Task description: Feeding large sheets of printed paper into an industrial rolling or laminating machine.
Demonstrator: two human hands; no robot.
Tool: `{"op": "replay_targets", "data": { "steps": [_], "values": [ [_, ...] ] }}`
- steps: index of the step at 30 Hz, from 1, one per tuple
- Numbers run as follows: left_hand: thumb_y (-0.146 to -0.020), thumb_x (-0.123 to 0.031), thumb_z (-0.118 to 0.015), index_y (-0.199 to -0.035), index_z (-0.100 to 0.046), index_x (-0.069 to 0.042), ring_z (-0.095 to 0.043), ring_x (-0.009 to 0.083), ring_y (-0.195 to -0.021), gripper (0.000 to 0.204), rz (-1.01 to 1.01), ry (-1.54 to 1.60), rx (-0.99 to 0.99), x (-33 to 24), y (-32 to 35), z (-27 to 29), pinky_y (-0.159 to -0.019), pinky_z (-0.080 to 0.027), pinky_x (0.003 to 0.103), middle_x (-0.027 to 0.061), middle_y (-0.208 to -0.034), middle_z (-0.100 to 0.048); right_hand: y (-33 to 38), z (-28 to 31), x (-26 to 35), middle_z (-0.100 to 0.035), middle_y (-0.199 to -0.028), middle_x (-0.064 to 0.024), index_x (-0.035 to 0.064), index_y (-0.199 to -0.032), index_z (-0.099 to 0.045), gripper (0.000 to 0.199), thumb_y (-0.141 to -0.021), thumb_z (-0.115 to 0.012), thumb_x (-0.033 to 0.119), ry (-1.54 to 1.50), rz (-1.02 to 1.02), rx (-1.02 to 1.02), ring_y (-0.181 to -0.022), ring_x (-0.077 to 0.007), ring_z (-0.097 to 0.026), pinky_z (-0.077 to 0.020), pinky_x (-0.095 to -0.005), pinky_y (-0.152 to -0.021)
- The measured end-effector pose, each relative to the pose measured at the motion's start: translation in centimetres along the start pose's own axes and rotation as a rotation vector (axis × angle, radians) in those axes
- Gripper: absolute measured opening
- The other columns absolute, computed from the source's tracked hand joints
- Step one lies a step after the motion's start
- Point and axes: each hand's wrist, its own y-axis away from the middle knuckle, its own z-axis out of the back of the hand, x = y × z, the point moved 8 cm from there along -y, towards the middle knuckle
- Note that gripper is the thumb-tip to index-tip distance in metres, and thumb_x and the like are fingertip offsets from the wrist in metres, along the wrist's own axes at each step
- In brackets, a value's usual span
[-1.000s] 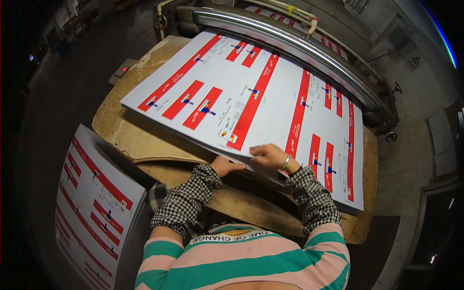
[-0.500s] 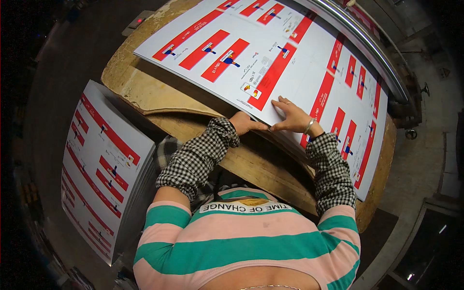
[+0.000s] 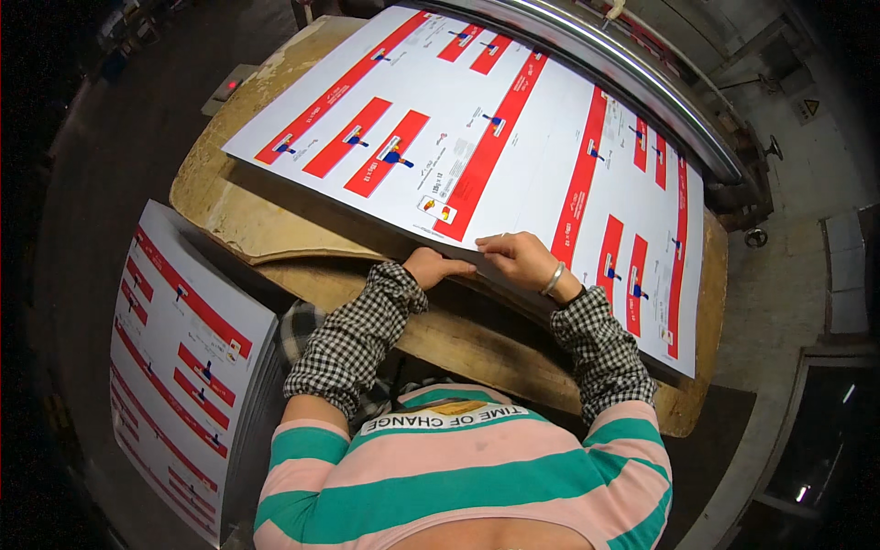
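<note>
A large printed sheet [image 3: 524, 192], white with red bands and small blue figures, lies on a worn wooden board [image 3: 211, 197] and reaches back to a metal roller. At the middle of its near edge, my left hand [image 3: 438, 268] is closed, thumb pointing right along the edge, its fingers partly hidden beneath. Just right of it, my right hand [image 3: 527, 263] pinches the same edge with bent fingers, the back of the hand upward. Whether one sheet or several lie between the fingers does not show.
To my left stands a thick stack of similar printed sheets [image 3: 174, 367]. A shiny metal roller [image 3: 632, 78] runs across the far side of the board, with a small handwheel [image 3: 755, 238] at its right. The board's curved near edge lies close to my body.
My right hand has gone from spread on top of the sheet to fingers bent at its edge. The sheet appears slightly further left and lower in view, as does my left hand.
</note>
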Motion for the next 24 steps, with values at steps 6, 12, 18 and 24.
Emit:
{"op": "replay_targets", "data": {
  "steps": [6, 12, 18, 24],
  "values": [
    [-0.068, -0.017, -0.067, -0.099, -0.053, 0.002, -0.052, 0.0154, -0.088, 0.039, -0.134, -0.043, -0.017, -1.6, -0.8, 0.2, -0.080, -0.040, 0.027, 0.0075, -0.094, -0.058, -3.2, 3.7, -4.1, -0.059, -0.094, -0.0113, 0.0027, -0.086, -0.062, 0.019, -0.073, -0.053, 0.013, -0.014, -0.148, -0.143, -0.079, -0.0246, -0.059, -0.0455, -0.0293, -0.072],
    [-0.068, -0.015, -0.067, -0.107, -0.047, 0.002, -0.048, 0.0185, -0.098, 0.047, -0.236, -0.128, -0.008, -1.6, -0.8, -0.1, -0.085, -0.038, 0.030, 0.0109, -0.106, -0.052, -3.8, 0.9, -4.0, -0.033, -0.124, -0.0215, 0.0049, -0.114, -0.044, 0.064, -0.063, -0.064, 0.038, 0.200, -0.056, 0.067, -0.116, -0.0329, -0.031, -0.0304, -0.0374, -0.092],
    [-0.068, -0.009, -0.066, -0.111, -0.045, 0.002, -0.048, 0.0190, -0.099, 0.049, -0.142, 0.058, 0.053, -2.6, -0.8, -1.7, -0.087, -0.037, 0.030, 0.0110, -0.106, -0.052, -0.3, 1.8, -1.5, -0.026, -0.127, -0.0258, 0.0024, -0.121, -0.036, 0.079, -0.056, -0.069, 0.034, 0.256, 0.041, 0.102, -0.119, -0.0350, -0.025, -0.0252, -0.0341, -0.097],
    [-0.069, -0.017, -0.066, -0.106, -0.050, 0.002, -0.048, 0.0189, -0.098, 0.045, -0.064, -0.075, -0.001, -3.2, -0.9, -1.7, -0.087, -0.036, 0.028, 0.0123, -0.106, -0.053, 0.3, 9.2, 1.9, -0.057, -0.099, -0.0166, -0.0007, -0.095, -0.057, 0.030, -0.069, -0.054, 0.015, -0.002, -0.051, 0.081, -0.091, -0.0266, -0.055, -0.0429, -0.0297, -0.080]
  ]
}}
